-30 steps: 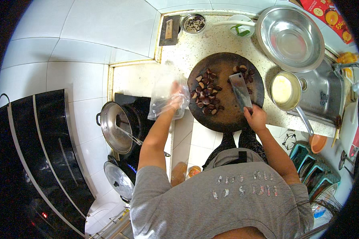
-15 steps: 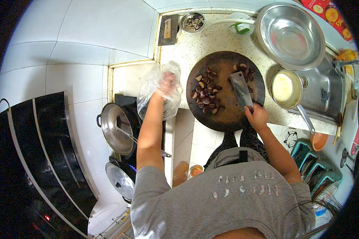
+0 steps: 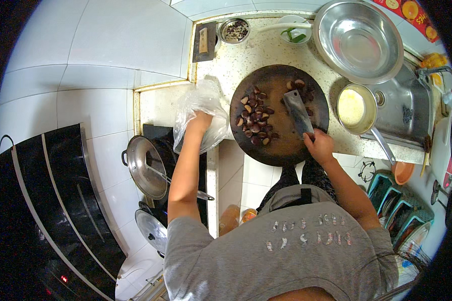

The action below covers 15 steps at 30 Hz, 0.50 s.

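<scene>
My left hand (image 3: 201, 120) reaches into a crumpled clear plastic bag (image 3: 215, 103) at the left of the counter; its fingers are hidden in the bag's folds. A cleaver (image 3: 297, 111) is gripped by its handle in my closed right hand (image 3: 320, 146). Its blade lies over a round, dark cutting board (image 3: 282, 145), pointing toward the far side. On the board's left half is a pile of brown chestnuts (image 3: 258, 118), several showing pale cut faces. More chestnuts (image 3: 299, 83) sit at the upper right, beyond and beside the blade.
A steel basin (image 3: 359, 42) stands far right, near the sink (image 3: 402, 108). By the sink sits a saucepan (image 3: 356, 108) with pale yellow contents. A small steel bowl (image 3: 234, 31) and a white bowl with green pieces (image 3: 296, 31) are at the back. A wok (image 3: 146, 173) stands at left.
My left hand has drawn back toward me inside the plastic bag, and its fingers have become less visible. The right hand and cleaver stay nearly in place over the board.
</scene>
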Tool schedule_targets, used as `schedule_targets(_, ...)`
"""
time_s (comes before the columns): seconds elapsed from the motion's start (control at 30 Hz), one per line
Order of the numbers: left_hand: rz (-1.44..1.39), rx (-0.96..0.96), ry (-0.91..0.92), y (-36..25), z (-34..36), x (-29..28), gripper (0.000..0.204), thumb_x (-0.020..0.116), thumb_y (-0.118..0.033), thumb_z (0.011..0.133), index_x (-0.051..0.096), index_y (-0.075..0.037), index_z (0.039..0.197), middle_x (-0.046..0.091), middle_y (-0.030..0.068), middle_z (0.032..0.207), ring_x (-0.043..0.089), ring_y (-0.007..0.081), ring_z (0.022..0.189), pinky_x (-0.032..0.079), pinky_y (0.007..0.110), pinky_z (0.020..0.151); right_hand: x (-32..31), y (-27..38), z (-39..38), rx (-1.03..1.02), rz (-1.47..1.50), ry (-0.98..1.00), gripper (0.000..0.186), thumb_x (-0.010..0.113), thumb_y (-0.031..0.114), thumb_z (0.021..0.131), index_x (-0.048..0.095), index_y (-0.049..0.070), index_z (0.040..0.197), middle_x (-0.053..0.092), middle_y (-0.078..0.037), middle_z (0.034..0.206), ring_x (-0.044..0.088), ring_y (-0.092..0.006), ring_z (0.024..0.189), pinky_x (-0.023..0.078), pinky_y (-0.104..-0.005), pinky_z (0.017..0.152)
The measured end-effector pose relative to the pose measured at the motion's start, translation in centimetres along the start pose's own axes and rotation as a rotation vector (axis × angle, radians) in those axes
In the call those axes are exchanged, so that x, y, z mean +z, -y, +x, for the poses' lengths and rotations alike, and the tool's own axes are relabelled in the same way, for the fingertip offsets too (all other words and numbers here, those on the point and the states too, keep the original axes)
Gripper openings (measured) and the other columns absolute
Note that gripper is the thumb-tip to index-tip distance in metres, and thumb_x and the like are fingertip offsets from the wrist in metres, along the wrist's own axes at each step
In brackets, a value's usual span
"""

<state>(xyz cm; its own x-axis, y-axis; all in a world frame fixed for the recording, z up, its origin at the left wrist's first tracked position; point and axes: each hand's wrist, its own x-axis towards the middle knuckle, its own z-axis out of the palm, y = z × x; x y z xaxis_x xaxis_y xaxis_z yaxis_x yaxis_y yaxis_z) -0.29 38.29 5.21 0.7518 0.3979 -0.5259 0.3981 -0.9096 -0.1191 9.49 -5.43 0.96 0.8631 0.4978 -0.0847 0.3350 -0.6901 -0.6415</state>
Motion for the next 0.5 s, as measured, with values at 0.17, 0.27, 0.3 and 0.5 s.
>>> schedule_targets(0.17,-0.701,-0.170,0.009,-3.7,-8.7,-3.9,0.046,0.058,-0.036,0.086,0.065,0.005,0.105,0.067,0.0258,0.095,0.065,0.0369,0.089,0.049,0.041,0.081,-0.2,0.4,0.0,0.021,-0.018,0.045,0.030,0.067,0.034,0.085,0.064,0.005,0.077,0.069,-0.015,0.079,0.067,-0.0353,0.068,0.052,-0.0459,0.061)
schedule_targets(0.27,-0.871,-0.117,0.013,-5.4,-11.1,-5.1,0.039,0.060,-0.032,0.086,0.064,0.006,0.095,0.065,0.0180,0.077,0.059,0.0298,0.070,0.047,0.037,0.070,0.2,-0.1,-0.1,0.005,-0.009,0.015,0.030,0.068,0.033,0.085,0.063,0.005,0.077,0.069,-0.015,0.079,0.067,-0.0358,0.068,0.052,-0.0460,0.061)
schedule_targets(0.3,-0.925,-0.085,-0.003,-6.0,-11.7,-5.3,0.037,0.060,-0.030,0.087,0.063,0.006,0.094,0.064,0.0163,0.074,0.058,0.0282,0.067,0.047,0.036,0.068,0.3,-0.2,-0.1,-0.006,0.001,0.005,0.029,0.068,0.033,0.085,0.063,0.005,0.078,0.069,-0.015,0.079,0.067,-0.0359,0.068,0.052,-0.0460,0.061)
schedule_targets(0.5,-1.016,0.102,-0.153,-11.3,-10.6,-7.6,0.028,0.067,-0.027,0.088,0.063,0.000,0.097,0.056,0.0169,0.089,0.058,0.0278,0.085,0.046,0.035,0.075,0.1,0.0,0.0,-0.011,0.062,0.000,0.028,0.069,0.031,0.085,0.064,0.005,0.078,0.069,-0.015,0.079,0.067,-0.0354,0.068,0.053,-0.0456,0.061)
